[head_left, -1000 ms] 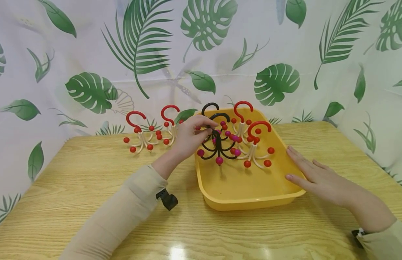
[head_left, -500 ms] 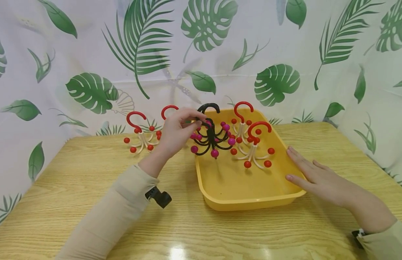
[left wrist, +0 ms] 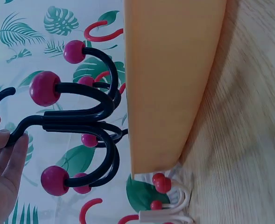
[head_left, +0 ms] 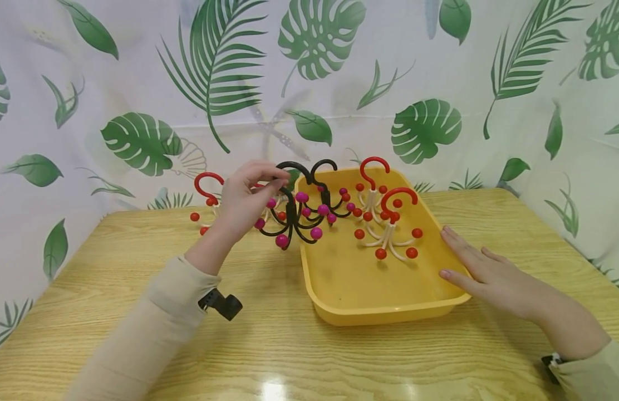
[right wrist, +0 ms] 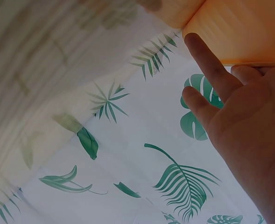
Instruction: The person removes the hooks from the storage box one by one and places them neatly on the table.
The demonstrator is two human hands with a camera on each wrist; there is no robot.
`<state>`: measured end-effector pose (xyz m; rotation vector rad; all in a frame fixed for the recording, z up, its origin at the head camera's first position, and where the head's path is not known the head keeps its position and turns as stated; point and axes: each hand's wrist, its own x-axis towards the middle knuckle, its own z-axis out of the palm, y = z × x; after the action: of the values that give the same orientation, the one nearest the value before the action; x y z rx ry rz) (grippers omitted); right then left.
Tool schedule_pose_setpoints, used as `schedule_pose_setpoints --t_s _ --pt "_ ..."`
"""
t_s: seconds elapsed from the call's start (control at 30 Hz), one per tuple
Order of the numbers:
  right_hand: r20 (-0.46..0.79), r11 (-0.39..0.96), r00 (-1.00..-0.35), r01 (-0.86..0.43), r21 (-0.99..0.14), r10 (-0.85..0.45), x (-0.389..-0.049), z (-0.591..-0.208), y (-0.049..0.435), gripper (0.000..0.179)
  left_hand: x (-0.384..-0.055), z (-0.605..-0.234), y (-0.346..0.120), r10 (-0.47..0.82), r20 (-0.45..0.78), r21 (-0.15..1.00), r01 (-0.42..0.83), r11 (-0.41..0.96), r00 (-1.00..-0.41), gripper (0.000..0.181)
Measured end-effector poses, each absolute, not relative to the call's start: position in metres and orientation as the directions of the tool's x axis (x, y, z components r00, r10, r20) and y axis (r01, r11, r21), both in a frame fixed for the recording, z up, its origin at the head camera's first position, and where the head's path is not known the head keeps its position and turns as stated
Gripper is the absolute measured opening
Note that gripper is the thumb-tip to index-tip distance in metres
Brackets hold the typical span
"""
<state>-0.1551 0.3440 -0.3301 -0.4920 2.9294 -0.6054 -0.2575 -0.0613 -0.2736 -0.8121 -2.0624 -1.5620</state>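
Note:
My left hand (head_left: pixel 239 197) pinches the hook of a black multi-arm hanger (head_left: pixel 291 213) with magenta ball tips. It hangs upright in the air over the left rim of the yellow tray (head_left: pixel 389 313); in the left wrist view the hanger (left wrist: pixel 72 120) is beside the tray's outer wall (left wrist: pixel 174 70). Inside the tray stands another black hanger (head_left: pixel 325 197), behind the held one. Two cream hangers with red hooks and red balls, one farther back (head_left: pixel 372 196) and one nearer (head_left: pixel 388 234), are also inside. My right hand (head_left: pixel 495 284), fingers straight, rests against the tray's right rim.
Left of the tray, two more cream-and-red hangers are on the wooden table (head_left: pixel 139 267); my left hand partly covers them. One shows its red hook (head_left: pixel 207 177). A leaf-patterned cloth (head_left: pixel 249 67) hangs behind the table.
My left hand has carried the black hanger leftward, from above the tray's inside to its left rim. The right hand and the tray have stayed still.

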Motion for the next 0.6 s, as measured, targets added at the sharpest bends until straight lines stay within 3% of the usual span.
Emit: schedule_pose_setpoints --t_s 0.6 --pt "-0.040 0.878 -0.944 -0.290 -0.381 -0.329 -0.155 -0.330 0.344 0.078 -0.250 -0.283 -0.119 0.148 0.646 0.700 0.659 0.277 -0.749 0.014"
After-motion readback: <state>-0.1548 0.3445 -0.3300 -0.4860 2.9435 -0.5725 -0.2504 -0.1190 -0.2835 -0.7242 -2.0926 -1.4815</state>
